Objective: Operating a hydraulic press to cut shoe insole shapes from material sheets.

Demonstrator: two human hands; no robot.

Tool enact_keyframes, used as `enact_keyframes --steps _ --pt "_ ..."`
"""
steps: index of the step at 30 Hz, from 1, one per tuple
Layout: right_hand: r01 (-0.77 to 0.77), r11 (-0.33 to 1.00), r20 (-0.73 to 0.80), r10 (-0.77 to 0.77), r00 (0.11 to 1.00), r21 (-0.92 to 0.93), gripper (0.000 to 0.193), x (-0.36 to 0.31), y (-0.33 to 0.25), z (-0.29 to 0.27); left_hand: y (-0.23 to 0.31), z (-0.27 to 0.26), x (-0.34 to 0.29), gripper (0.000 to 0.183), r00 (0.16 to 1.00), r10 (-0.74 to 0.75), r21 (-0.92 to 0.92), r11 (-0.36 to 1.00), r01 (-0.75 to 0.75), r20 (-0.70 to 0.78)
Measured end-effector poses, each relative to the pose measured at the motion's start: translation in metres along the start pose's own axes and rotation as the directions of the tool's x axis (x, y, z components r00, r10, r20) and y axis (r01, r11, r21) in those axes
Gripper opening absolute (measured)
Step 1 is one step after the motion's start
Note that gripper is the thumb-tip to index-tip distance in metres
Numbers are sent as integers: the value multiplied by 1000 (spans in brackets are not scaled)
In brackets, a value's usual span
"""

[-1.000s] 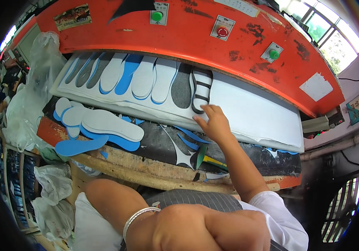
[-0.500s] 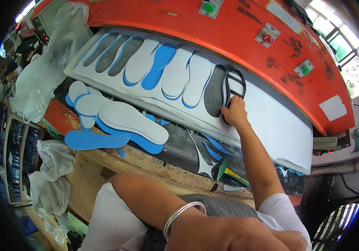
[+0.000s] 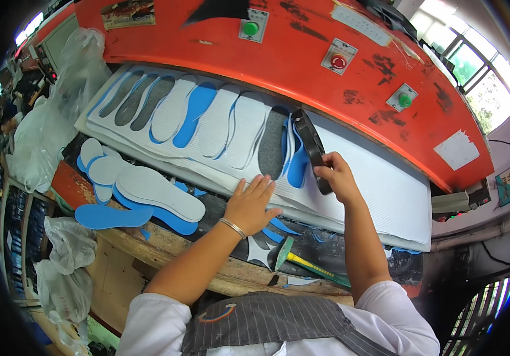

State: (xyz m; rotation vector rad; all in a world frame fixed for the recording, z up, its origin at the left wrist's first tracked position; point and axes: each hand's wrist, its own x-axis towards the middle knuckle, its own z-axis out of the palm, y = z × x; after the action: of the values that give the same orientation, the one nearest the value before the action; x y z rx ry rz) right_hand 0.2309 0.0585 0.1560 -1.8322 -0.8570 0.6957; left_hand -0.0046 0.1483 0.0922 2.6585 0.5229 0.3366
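My right hand [image 3: 339, 176] grips the lower part of a black cutting die [image 3: 310, 142], an insole-shaped band tilted up on its edge. Beneath and beside it, a blue insole shape [image 3: 297, 168] shows in the white ribbed sheet [image 3: 374, 178]. My left hand [image 3: 251, 203] lies with fingers spread on the sheet's near edge, below a grey insole-shaped hole [image 3: 273, 148]. Further left in the sheet are cut white insoles [image 3: 173, 110], a blue one [image 3: 195, 115] and more grey holes.
Loose white and blue insoles [image 3: 159, 191] are piled at left on the bench. Near its front edge lie a green-headed hammer [image 3: 308, 264] and offcuts [image 3: 260, 253]. A red machine beam [image 3: 279, 53] with buttons spans the back. Plastic bags [image 3: 68, 237] hang at left.
My left hand has come from near my body onto the sheet's edge. My right hand has lifted and tilted the cutting die up, uncovering a blue insole shape. The view has shifted.
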Motion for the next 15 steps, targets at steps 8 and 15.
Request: enact_keyframes --steps 8,15 --pt "297 821 117 -398 910 487 32 -121 -1 -43 57 -18 79 90 933 -190 -662 747 -65 -306" --pt "288 833 7 -330 944 472 33 -168 30 -41 133 -31 89 75 995 -95 -996 -89 7 16"
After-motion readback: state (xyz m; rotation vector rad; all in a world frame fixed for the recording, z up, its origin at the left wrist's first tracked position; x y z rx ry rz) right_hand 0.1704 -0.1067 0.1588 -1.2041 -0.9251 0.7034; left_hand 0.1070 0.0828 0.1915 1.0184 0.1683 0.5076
